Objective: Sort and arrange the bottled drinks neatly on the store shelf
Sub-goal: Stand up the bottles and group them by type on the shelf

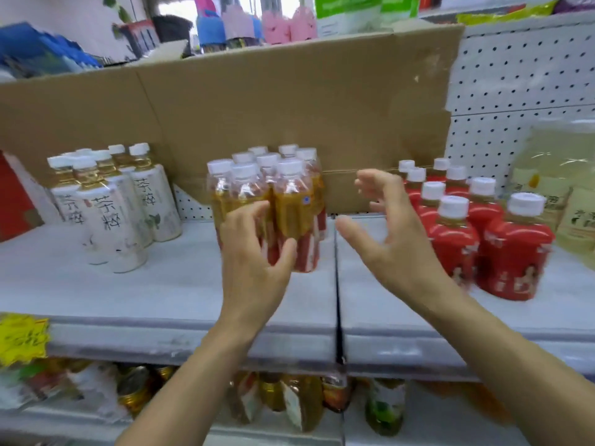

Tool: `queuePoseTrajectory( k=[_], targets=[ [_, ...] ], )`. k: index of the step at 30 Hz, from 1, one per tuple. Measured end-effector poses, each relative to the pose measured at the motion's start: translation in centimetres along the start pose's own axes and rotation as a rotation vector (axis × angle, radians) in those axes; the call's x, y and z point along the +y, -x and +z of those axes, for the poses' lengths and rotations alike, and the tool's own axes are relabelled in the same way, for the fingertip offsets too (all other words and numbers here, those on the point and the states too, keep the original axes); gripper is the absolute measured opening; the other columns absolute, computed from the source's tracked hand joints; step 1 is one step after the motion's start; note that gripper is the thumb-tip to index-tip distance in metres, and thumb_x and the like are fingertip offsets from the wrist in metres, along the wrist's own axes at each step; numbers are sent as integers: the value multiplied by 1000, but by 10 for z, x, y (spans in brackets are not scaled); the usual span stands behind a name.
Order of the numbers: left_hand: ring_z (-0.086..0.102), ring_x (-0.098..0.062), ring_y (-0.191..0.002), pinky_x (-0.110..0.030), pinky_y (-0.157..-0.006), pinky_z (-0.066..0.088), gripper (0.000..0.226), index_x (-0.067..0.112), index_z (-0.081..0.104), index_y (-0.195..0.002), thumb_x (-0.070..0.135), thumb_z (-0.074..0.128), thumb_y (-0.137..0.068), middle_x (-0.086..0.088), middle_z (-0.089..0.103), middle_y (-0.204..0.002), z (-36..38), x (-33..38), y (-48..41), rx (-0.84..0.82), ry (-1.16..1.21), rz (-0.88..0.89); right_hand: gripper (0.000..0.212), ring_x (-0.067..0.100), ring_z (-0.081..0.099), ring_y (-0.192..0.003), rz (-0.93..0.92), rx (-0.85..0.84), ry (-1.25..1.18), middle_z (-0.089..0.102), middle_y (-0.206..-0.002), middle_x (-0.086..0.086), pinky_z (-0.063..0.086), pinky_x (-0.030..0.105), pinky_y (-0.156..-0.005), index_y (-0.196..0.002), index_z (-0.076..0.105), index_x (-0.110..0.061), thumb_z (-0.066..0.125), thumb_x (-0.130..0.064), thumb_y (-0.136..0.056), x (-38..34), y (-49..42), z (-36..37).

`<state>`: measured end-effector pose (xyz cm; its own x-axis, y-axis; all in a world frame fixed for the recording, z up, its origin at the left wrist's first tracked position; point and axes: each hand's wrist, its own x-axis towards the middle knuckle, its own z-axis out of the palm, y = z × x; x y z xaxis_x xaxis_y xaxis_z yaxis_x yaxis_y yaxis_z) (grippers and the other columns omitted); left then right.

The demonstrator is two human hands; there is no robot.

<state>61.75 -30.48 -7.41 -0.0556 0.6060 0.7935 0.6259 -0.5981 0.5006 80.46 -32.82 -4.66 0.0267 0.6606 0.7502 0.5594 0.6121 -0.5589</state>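
Note:
A cluster of several amber tea bottles (291,204) with white caps and red-and-white lower labels stands in the middle of the grey shelf (161,284). My left hand (257,252) touches the front of this cluster, its fingers on the front-left bottles and its thumb against the front bottle. My right hand (386,226) hovers open to the right of the cluster, fingers spread, holding nothing. White-labelled tea bottles (112,204) stand grouped at the left. Red-labelled bottles (467,226) with white caps stand grouped at the right.
A cardboard sheet (257,107) lines the shelf back, with white pegboard (515,91) to its right. Pale yellow packs (563,188) sit at far right. A red box (13,201) stands at far left. More bottles (289,403) fill the shelf below. A yellow price tag (22,339) hangs at the front edge.

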Motion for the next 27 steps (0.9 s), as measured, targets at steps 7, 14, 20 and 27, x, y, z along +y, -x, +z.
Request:
queuePoseTrajectory(
  k=[7, 14, 20, 27],
  targets=[
    [38, -24, -131, -43, -111, 36, 80, 10, 32, -146, 26, 74, -81, -7, 42, -139, 5, -59, -81, -81, -3, -46, 80, 15, 48, -129, 323, -93, -82, 48, -141, 1, 39, 38, -111, -146, 27, -23, 71, -34, -79, 8, -70, 102],
    [34, -25, -119, -37, -106, 34, 86, 24, 27, -149, 22, 67, -74, -6, 37, -127, -12, -62, -93, -204, -74, 55, 55, 24, 65, -89, 357, 69, 46, 61, -108, 9, 56, 39, -78, -113, 34, -36, 67, -27, -71, 14, -68, 99],
    [29, -10, -114, -27, -92, 32, 80, 32, 25, -143, 19, 69, -78, 11, 19, -114, -77, -89, -87, -270, -133, 34, 55, 21, 58, -99, 441, 224, 180, 55, -113, 6, 45, 31, -80, -116, 33, -24, 73, -13, -79, 38, -72, 53],
    [37, -26, -121, -44, -99, 40, 74, 22, 37, -135, 19, 78, -74, -6, 35, -128, -121, -131, -110, -268, -333, -151, 71, 35, 43, -121, 481, 324, 464, 45, -130, 19, 38, 45, -105, -131, 36, -8, 76, -15, -73, 54, -91, 35]
  ],
)
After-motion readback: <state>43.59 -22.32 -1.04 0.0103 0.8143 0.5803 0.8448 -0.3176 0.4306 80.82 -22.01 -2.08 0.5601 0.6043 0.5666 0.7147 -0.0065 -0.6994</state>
